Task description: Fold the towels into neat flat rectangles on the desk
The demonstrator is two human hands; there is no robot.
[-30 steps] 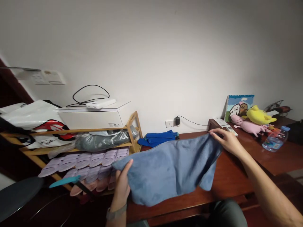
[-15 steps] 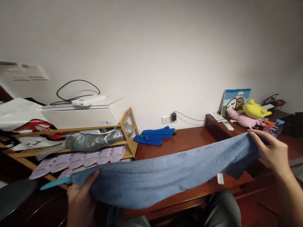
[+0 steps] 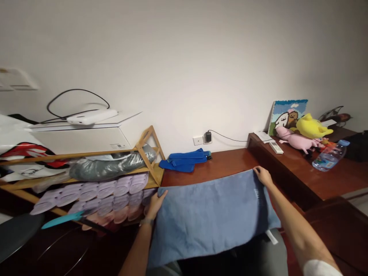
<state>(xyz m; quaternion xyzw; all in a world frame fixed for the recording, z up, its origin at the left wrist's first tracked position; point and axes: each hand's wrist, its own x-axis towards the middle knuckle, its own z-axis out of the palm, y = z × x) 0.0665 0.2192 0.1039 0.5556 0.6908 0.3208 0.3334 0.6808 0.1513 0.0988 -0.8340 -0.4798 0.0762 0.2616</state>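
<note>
A blue-grey towel [image 3: 209, 214] is stretched out between my two hands, its far edge near the reddish-brown wooden surface [image 3: 230, 163] and its near part hanging over my lap. My left hand [image 3: 156, 203] is closed on the towel's far left corner. At the far right corner, my right hand [image 3: 262, 177] pinches the same edge. A small white tag [image 3: 271, 237] sticks out from the towel's lower right side. Beyond the towel lies a folded bright blue cloth [image 3: 185, 161], which neither hand touches.
On the left stands a wooden rack [image 3: 152, 163] with lilac slippers [image 3: 100, 190] and a white box [image 3: 77, 138] on top. A raised desk [image 3: 330, 184] at right bears plush toys [image 3: 296, 140], a remote [image 3: 276, 147] and a water bottle [image 3: 330, 156]. A charger [image 3: 208, 136] is plugged into the wall.
Both hands have moved forward and closer together, carrying the towel's far edge away from me. The towel now hangs wider from front to back, and the view has shifted slightly.
</note>
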